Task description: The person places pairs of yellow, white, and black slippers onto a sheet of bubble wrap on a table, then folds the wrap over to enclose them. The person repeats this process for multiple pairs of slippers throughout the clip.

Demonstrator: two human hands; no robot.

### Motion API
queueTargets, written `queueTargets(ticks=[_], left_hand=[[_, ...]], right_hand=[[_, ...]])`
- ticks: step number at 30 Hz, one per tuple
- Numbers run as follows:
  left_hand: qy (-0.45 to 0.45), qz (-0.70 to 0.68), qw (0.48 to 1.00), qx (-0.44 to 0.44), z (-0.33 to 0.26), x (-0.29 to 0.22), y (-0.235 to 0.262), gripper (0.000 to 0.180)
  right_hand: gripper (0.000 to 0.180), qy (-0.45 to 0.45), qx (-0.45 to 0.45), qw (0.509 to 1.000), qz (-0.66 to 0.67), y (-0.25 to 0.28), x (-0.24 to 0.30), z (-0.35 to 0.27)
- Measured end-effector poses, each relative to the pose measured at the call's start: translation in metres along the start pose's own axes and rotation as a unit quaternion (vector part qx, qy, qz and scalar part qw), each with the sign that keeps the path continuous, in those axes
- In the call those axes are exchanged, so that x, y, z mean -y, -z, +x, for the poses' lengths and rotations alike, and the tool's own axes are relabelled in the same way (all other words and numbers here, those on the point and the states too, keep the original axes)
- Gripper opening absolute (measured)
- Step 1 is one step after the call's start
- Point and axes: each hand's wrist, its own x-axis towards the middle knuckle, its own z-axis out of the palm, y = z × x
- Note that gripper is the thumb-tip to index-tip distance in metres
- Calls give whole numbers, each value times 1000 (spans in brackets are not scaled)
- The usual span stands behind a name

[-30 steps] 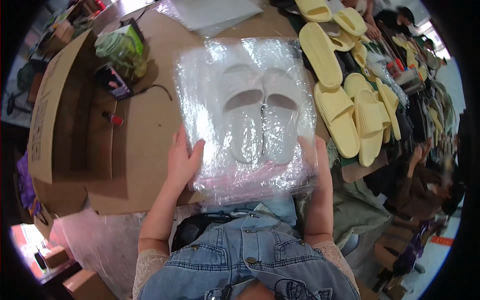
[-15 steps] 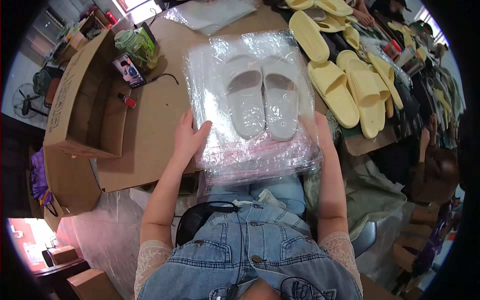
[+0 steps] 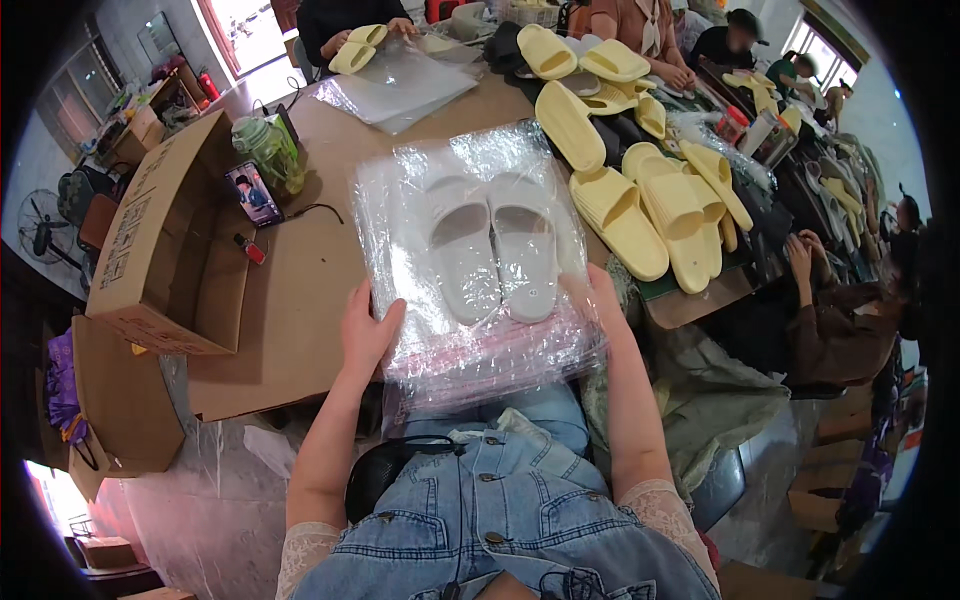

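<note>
1. Head view, the hands: the left hand (image 3: 368,330) grasps the near-left edge of a stack of clear plastic bags (image 3: 470,270), its fingers curled over the film. The right hand (image 3: 598,300) is pressed flat against the near-right edge, and its grip is partly hidden by the plastic.
2. Head view, the thing held: a pair of white slippers (image 3: 495,250) lies side by side on top of the stack, toes pointing far. The stack rests on the near edge of the cardboard-covered desk (image 3: 300,290), overhanging toward the lap.
3. Head view, surroundings: yellow slippers (image 3: 640,200) are heaped just right of the bags. An open cardboard box (image 3: 170,260) sits at the left, with a green bottle (image 3: 268,152) and a phone (image 3: 252,192) beyond it.
4. Handling, as I judge it: the film looks slippery, so even pressure from both sides and a level stack should stop the pair sliding off.
</note>
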Motion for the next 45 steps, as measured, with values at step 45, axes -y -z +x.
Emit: queueTargets(ticks=[45], left_hand=[[-280, 224, 931, 61, -57, -67, 9, 57]], right_hand=[[30, 254, -2, 896, -365, 35, 78, -94]])
